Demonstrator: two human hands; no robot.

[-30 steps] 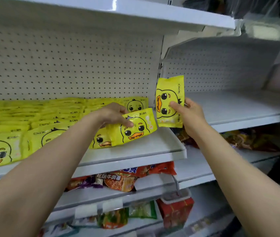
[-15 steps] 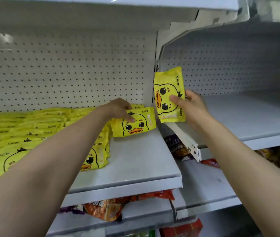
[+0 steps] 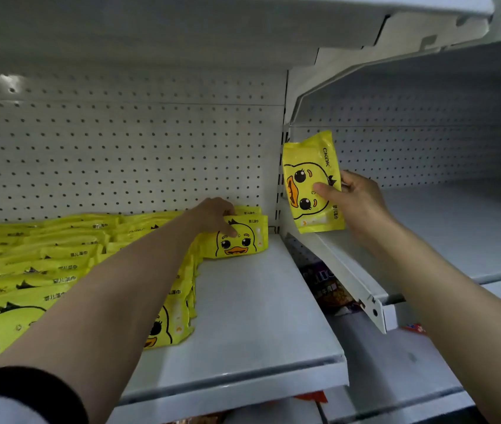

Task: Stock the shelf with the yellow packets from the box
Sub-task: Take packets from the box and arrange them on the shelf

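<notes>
My left hand (image 3: 215, 217) reaches deep over the white shelf (image 3: 252, 316) and grips a yellow duck packet (image 3: 240, 240), which stands on its long edge near the pegboard back wall. Several more yellow packets (image 3: 44, 264) lie in overlapping rows along the left of that shelf. My right hand (image 3: 356, 203) holds a second yellow duck packet (image 3: 310, 185) upright in the air beside the shelf divider, thumb across its front. The box is not in view.
A neighbouring white shelf (image 3: 457, 234) on the right sits a little higher. The shelf above (image 3: 182, 32) hangs low overhead. Snack bags (image 3: 328, 289) show on the lower level between the two shelves.
My left hand has pushed its packet further back, from the shelf's front area to the rear by the pegboard. The right hand's packet stays held up beside the divider. The camera has moved closer.
</notes>
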